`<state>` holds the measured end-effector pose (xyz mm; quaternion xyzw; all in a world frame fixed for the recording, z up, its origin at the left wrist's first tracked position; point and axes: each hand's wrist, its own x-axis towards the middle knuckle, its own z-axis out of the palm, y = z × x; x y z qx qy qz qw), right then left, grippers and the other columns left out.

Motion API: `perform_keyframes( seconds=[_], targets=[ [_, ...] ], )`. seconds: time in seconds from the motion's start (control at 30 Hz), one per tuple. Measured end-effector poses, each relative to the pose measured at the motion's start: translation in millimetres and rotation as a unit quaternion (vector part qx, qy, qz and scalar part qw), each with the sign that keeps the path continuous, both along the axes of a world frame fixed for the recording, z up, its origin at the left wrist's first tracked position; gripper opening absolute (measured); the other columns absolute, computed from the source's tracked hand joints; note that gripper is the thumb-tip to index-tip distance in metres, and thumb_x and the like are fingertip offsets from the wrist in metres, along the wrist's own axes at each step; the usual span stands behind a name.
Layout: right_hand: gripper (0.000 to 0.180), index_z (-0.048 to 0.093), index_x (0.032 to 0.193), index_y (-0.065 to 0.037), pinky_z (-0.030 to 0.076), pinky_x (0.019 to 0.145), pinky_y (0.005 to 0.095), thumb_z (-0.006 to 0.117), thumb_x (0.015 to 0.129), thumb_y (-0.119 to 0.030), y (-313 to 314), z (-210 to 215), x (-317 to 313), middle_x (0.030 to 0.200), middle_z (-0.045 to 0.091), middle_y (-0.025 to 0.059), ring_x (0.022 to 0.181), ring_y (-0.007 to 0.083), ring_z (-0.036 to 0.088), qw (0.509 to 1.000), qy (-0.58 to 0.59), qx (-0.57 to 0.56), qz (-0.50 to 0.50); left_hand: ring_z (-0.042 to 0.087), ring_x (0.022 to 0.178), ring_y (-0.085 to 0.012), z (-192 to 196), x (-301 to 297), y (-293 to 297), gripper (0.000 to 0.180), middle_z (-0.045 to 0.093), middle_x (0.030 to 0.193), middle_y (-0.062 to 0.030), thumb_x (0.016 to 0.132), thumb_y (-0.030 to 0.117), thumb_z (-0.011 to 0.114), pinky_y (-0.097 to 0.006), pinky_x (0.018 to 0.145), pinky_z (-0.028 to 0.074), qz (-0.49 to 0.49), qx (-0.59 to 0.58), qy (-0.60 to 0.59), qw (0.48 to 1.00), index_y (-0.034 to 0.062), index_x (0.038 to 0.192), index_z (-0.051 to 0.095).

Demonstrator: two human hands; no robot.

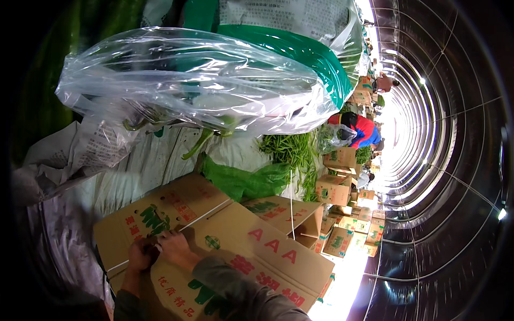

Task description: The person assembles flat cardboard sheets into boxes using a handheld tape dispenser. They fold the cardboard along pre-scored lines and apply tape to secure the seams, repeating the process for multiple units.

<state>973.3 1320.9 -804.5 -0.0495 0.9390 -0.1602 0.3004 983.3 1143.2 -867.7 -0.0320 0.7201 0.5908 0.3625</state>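
A printed cardboard box (230,224) lies in front of me at the bottom of the head view, with red lettering and green pepper pictures on it. A thin white strap (208,215) runs across the box and passes under my hands. My left hand (140,253) is closed at the strap, its fingers bent together. Close beside it, my right hand (174,248) is closed too, its fingers gathered at the same spot on the strap. The fingertips and any knot between them are partly hidden.
Beyond the box lie a green mesh bag (241,176), a heap of green peppers (292,155) and a large clear plastic bag (198,80). An open carton (278,211) adjoins my box. Stacked cartons (338,241) and a person in red and blue (365,131) are farther off.
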Motion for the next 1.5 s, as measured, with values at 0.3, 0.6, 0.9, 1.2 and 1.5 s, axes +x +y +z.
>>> perform_keyframes(
  seconds=[0.3, 0.6, 0.9, 1.2, 1.5],
  targets=[
    [0.022, 0.07, 0.083, -0.007, 0.053, 0.068, 0.0451, 0.063, 0.088, -0.027, -8, -10, 8, 0.094, 0.064, 0.0135, 0.084, 0.0318, 0.067, 0.999, -0.024, -0.002, 0.024, 0.07, 0.075, -0.0265, -46, 18, -5, 0.015, 0.07, 0.08, -0.0166, 0.077, 0.002, 0.062, -0.038, 0.068, 0.053, -0.011, 0.077, -0.114, 0.99, 0.0009, 0.087, 0.073],
    [0.018, 0.071, 0.085, -0.006, 0.053, 0.076, 0.044, 0.07, 0.077, -0.022, -16, -29, 15, 0.098, 0.064, 0.0145, 0.1, 0.0337, 0.063, 0.995, -0.098, -0.008, 0.02, 0.065, 0.074, -0.0125, -16, -5, 2, 0.013, 0.072, 0.078, -0.0084, 0.078, -0.003, 0.061, -0.033, 0.065, 0.052, 0.06, 0.139, -0.192, 0.97, -0.0021, 0.084, 0.072],
    [0.017, 0.071, 0.085, -0.004, 0.054, 0.074, 0.0458, 0.072, 0.073, -0.015, -28, -25, 7, 0.1, 0.065, 0.0151, 0.094, 0.0347, 0.066, 0.993, -0.11, 0.004, -0.039, 0.064, 0.076, -0.0103, -36, 0, -7, 0.013, 0.072, 0.076, -0.0075, 0.076, -0.004, 0.061, -0.033, 0.068, 0.051, -0.01, 0.109, -0.116, 0.987, -0.0032, 0.084, 0.071],
    [0.012, 0.071, 0.083, -0.004, 0.057, 0.062, 0.0423, 0.064, 0.075, -0.01, -50, -46, 21, 0.09, 0.066, 0.0145, 0.078, 0.0304, 0.071, 0.996, -0.056, 0.074, -0.011, 0.064, 0.082, -0.0104, -30, -22, -10, 0.017, 0.073, 0.084, -0.0097, 0.078, -0.001, 0.06, -0.033, 0.074, 0.052, -0.106, 0.093, -0.113, 0.984, -0.0033, 0.091, 0.07],
    [0.01, 0.069, 0.081, -0.005, 0.056, 0.055, 0.0409, 0.064, 0.077, -0.013, -48, -40, 17, 0.084, 0.066, 0.0134, 0.067, 0.0282, 0.07, 0.994, 0.001, 0.092, 0.053, 0.065, 0.095, -0.0185, -27, -28, -12, 0.025, 0.073, 0.099, -0.0124, 0.081, 0.003, 0.059, -0.036, 0.086, 0.05, -0.08, 0.149, -0.159, 0.973, -0.0009, 0.103, 0.07]
  ],
)
